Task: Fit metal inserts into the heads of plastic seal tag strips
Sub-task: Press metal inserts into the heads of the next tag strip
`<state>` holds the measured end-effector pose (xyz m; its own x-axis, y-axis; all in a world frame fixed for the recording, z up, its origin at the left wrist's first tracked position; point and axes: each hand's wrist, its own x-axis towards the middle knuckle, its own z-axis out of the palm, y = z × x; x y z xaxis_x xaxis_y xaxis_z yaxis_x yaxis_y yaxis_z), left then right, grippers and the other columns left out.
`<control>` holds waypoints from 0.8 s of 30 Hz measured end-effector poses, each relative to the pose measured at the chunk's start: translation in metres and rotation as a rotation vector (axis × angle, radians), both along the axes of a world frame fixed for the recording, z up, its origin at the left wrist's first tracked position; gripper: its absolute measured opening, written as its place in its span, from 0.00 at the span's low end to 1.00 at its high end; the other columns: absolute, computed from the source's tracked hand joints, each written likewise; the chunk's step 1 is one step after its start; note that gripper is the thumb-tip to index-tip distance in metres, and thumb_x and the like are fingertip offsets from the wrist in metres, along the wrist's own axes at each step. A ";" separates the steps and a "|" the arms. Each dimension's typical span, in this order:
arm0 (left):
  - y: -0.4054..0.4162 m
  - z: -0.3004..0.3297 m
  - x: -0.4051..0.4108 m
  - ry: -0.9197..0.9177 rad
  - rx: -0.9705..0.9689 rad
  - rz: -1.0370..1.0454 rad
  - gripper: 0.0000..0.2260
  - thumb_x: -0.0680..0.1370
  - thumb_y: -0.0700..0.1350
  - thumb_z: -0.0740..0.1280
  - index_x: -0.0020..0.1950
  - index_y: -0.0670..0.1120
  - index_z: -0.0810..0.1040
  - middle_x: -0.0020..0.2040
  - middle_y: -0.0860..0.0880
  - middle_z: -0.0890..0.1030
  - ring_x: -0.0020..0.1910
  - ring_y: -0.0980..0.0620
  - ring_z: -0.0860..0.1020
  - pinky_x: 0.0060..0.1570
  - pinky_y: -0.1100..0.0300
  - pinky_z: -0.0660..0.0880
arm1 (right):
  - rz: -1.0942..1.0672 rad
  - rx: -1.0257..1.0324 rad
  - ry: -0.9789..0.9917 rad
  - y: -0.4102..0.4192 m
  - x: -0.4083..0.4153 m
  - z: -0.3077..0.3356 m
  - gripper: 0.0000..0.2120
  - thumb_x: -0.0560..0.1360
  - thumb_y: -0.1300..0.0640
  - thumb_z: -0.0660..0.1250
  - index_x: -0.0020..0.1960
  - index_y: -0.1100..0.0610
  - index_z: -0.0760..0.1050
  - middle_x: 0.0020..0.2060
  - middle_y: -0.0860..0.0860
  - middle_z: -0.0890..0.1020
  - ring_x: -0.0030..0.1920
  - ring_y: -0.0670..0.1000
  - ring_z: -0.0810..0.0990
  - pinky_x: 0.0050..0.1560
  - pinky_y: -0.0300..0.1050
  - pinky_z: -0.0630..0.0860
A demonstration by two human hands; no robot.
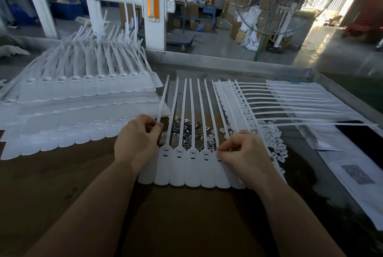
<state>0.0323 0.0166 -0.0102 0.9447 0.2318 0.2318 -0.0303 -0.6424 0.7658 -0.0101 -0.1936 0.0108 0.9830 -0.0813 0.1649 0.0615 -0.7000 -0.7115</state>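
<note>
Your left hand (136, 140) pinches one tail of the seal tag strip (192, 165); your right hand (243, 151) pinches at a strip head beside the metal inserts (186, 126).

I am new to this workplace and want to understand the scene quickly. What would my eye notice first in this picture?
First, the row of white seal tag strips at the centre of the brown table, with both hands on it: the left hand pinches one strip's tail, the right hand works at a strip head. Between the tails lies a shiny pile of metal inserts. At the left, a big fanned stack of white strips stands out.
</note>
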 end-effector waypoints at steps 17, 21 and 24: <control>0.001 -0.001 0.001 -0.003 0.012 0.012 0.07 0.78 0.49 0.64 0.50 0.48 0.77 0.39 0.53 0.78 0.38 0.54 0.75 0.35 0.60 0.69 | -0.085 0.255 -0.143 -0.005 -0.002 -0.004 0.07 0.71 0.61 0.70 0.40 0.49 0.78 0.39 0.45 0.79 0.40 0.39 0.77 0.37 0.27 0.73; 0.001 -0.001 0.001 -0.003 0.015 0.008 0.07 0.78 0.49 0.64 0.51 0.48 0.77 0.39 0.53 0.77 0.38 0.56 0.74 0.34 0.62 0.68 | -0.259 0.103 -0.303 -0.014 0.002 -0.005 0.09 0.73 0.64 0.67 0.42 0.50 0.76 0.41 0.48 0.79 0.39 0.43 0.76 0.39 0.32 0.73; 0.001 -0.002 0.001 -0.003 0.017 0.013 0.08 0.78 0.49 0.64 0.52 0.48 0.77 0.40 0.53 0.77 0.39 0.55 0.75 0.37 0.60 0.69 | -0.288 -0.012 -0.291 -0.017 0.005 -0.011 0.07 0.74 0.65 0.66 0.45 0.53 0.77 0.44 0.51 0.78 0.40 0.44 0.75 0.43 0.34 0.73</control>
